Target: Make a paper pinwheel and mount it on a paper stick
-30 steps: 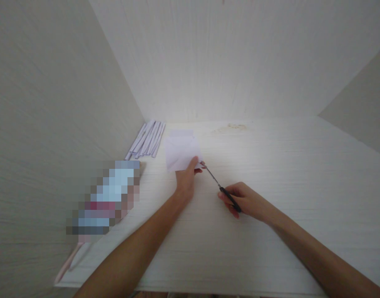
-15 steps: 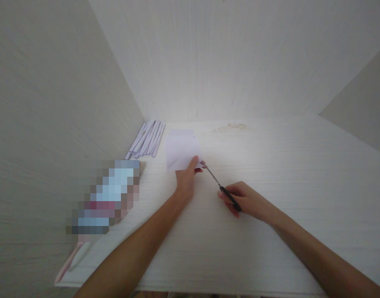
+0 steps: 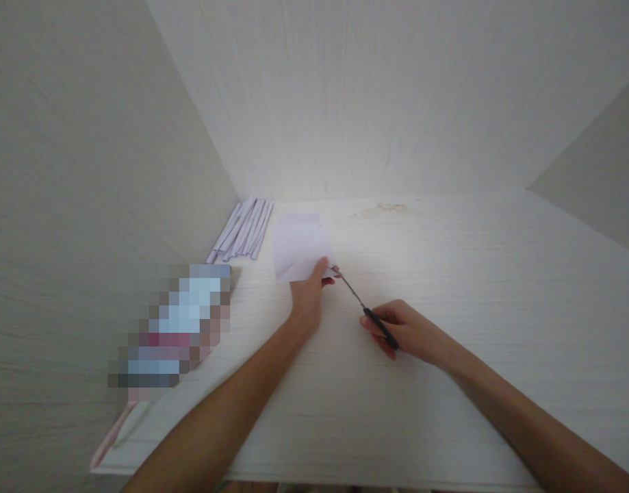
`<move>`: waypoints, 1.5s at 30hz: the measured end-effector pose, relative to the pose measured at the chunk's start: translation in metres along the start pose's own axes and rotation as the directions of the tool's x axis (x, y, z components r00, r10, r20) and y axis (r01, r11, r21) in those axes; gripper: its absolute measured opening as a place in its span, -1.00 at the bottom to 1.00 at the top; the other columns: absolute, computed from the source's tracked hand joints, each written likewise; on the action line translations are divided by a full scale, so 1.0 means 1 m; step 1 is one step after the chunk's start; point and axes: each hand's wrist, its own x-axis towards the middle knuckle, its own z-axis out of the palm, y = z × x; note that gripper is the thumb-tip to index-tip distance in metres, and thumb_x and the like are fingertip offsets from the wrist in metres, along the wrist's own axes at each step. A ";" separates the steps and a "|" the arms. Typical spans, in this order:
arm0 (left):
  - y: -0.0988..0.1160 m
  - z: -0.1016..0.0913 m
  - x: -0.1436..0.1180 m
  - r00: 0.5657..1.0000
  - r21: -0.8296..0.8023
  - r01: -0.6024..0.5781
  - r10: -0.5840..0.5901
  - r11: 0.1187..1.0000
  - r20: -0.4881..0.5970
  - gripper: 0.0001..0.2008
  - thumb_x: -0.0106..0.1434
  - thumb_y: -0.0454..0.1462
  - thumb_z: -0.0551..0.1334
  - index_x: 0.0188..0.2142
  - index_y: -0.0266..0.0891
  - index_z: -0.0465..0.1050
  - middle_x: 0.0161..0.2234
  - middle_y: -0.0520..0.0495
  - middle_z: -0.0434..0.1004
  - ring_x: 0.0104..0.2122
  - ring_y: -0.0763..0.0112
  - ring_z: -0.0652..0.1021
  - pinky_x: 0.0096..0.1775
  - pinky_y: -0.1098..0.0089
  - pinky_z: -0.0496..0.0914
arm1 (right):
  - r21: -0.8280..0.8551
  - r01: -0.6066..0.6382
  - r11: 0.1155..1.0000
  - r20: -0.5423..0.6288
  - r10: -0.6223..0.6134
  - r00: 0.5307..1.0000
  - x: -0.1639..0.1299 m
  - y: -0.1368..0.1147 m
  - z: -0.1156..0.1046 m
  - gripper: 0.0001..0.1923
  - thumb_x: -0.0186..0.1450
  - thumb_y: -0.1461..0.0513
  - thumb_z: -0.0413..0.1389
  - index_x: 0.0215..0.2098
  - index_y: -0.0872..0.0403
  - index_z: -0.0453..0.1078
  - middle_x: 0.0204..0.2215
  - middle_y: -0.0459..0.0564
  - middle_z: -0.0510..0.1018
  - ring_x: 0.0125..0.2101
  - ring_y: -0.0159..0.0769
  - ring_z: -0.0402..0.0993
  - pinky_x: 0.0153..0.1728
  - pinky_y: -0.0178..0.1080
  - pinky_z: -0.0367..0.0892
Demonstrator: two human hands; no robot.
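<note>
Head view — left hand [image 3: 308,296] pinches the near edge of a white paper sheet [image 3: 300,252], grip closed, steadying it above the desk [image 3: 447,274]; right hand [image 3: 406,332] closed round black-handled scissors [image 3: 363,308], blade tips at the sheet's corner. Cut strips [image 3: 242,229] lie left, clear of the blades.

The left hand [image 3: 308,296] pinched a white paper sheet [image 3: 300,253] while the right hand [image 3: 404,332] held scissors [image 3: 366,311] at its corner; folded paper strips [image 3: 245,229] lay on the surface [image 3: 447,274].

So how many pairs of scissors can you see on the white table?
1: the black-handled metal scissors, held in the right hand, blades at the white paper sheet that the left hand holds.
</note>
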 end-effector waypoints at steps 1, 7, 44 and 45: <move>0.000 0.000 0.000 1.000 0.001 0.000 0.000 1.000 -0.003 -0.87 -0.05 -0.26 0.21 -0.49 -0.27 0.33 -0.58 0.05 0.43 -0.60 0.52 0.44 -0.55 0.50 0.26 | -0.003 0.000 1.000 -0.003 -0.001 1.000 0.000 0.000 0.000 -0.55 0.12 -0.04 -0.05 -0.73 0.11 0.15 -0.82 -0.15 0.24 -0.75 -0.50 0.12 -0.68 -0.39 0.04; 0.001 0.000 0.000 1.000 -0.011 0.007 -0.007 1.000 -0.007 -0.87 -0.05 -0.26 0.21 -0.48 -0.27 0.34 -0.59 0.05 0.44 -0.59 0.52 0.45 -0.54 0.50 0.27 | 0.012 0.004 1.000 -0.008 -0.003 1.000 0.001 0.003 0.000 -0.56 0.13 -0.02 -0.05 -0.73 0.11 0.13 -0.82 -0.15 0.23 -0.75 -0.50 0.12 -0.69 -0.39 0.04; -0.002 0.003 -0.018 0.994 0.287 -0.002 -0.029 0.958 0.104 -0.75 -0.16 -0.17 0.30 -0.47 -0.28 0.43 -0.48 -0.05 0.49 -0.41 0.36 0.48 -0.31 0.36 0.36 | 0.353 0.288 0.890 -0.626 -0.004 0.780 0.015 0.004 0.004 -0.73 -0.17 0.19 0.25 -0.65 0.13 0.23 -0.71 -0.19 0.30 -0.67 -0.53 0.16 -0.65 -0.40 0.08; -0.004 0.002 -0.015 0.991 0.243 0.033 -0.063 0.970 0.116 -0.72 -0.14 -0.15 0.29 -0.44 -0.30 0.43 -0.46 -0.07 0.49 -0.41 0.36 0.48 -0.35 0.35 0.36 | 0.351 0.291 0.890 -0.629 -0.006 0.777 0.015 0.004 0.004 -0.73 -0.17 0.20 0.25 -0.66 0.14 0.24 -0.70 -0.18 0.32 -0.66 -0.52 0.17 -0.64 -0.40 0.09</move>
